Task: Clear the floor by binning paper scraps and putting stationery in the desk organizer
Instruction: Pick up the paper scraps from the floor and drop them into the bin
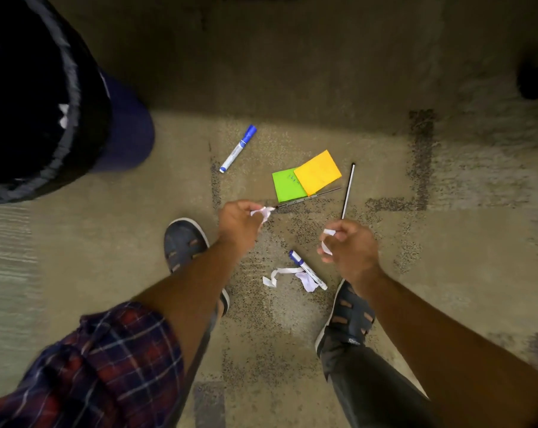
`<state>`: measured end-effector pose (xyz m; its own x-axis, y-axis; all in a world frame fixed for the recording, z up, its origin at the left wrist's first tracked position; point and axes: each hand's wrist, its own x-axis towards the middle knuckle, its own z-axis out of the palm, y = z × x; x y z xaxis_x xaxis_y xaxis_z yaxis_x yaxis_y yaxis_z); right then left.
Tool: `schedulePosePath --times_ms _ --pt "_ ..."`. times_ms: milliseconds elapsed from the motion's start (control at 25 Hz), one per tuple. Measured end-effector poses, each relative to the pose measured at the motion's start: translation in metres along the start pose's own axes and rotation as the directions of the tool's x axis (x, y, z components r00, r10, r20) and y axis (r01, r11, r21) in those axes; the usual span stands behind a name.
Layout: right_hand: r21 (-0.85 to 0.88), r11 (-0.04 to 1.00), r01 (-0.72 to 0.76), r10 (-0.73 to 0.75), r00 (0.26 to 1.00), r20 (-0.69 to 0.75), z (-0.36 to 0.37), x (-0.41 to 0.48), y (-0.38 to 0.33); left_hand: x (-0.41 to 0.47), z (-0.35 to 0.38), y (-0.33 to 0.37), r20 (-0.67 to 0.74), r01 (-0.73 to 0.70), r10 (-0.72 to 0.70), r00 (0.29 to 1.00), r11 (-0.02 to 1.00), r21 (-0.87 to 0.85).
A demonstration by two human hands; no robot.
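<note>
My left hand [238, 225] is closed on a white paper scrap [262, 212] above the carpet. My right hand [351, 245] grips another white paper strip [325, 245]. Below and between them lie more white scraps [281, 274] partly over a blue-capped marker [307, 269]. A second blue marker [238, 148] lies further away. An orange sticky note [317, 172] overlaps a green one [287, 186]. A grey pen [307, 197] lies along their near edge, and a thin black pen [348, 190] lies to the right. The blue bin with a black liner [76, 97] stands at the upper left.
My two sandalled feet [184, 242] [348, 316] stand on the patterned carpet either side of the scraps. A dark object [536, 78] sits at the far right edge. No desk organizer is in view.
</note>
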<state>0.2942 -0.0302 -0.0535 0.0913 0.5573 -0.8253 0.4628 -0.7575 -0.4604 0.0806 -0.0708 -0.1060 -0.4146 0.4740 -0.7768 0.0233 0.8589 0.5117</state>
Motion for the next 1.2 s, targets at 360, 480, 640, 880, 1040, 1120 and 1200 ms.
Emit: schedulePosePath --times_ms 360,480,640,880,1040,1120,1200 --pt "0.278 0.955 0.106 -0.167 0.965 0.204 0.093 -0.102 -0.188 -0.078 -0.148 0.078 -0.204 -0.056 -0.136 0.97 0.687 -0.725" --pt "0.282 0.949 0.14 -0.224 0.93 0.291 0.151 -0.128 -0.247 -0.074 -0.219 0.091 -0.296 -0.122 -0.206 0.933 0.593 -0.796" --pt "0.255 0.957 0.137 -0.223 0.911 0.348 0.23 -0.151 -0.298 -0.048 -0.298 0.1 -0.391 -0.152 -0.324 0.862 0.569 -0.808" --pt "0.214 0.976 0.029 -0.127 0.88 0.459 0.281 -0.155 -0.318 -0.01 -0.36 0.092 -0.449 -0.044 -0.375 0.811 0.727 -0.685" --pt "0.269 0.963 0.007 -0.131 0.885 0.446 0.258 -0.147 -0.303 -0.021 -0.362 0.082 -0.483 0.019 -0.299 0.823 0.864 -0.503" --pt "0.269 0.963 0.026 -0.137 0.905 0.403 0.24 -0.142 -0.288 -0.033 -0.349 0.08 -0.548 -0.064 -0.139 0.825 0.94 -0.335" --pt "0.262 0.963 0.054 -0.145 0.928 0.342 0.219 -0.133 -0.268 -0.045 -0.326 0.08 -0.553 -0.195 0.058 0.831 0.962 -0.192"
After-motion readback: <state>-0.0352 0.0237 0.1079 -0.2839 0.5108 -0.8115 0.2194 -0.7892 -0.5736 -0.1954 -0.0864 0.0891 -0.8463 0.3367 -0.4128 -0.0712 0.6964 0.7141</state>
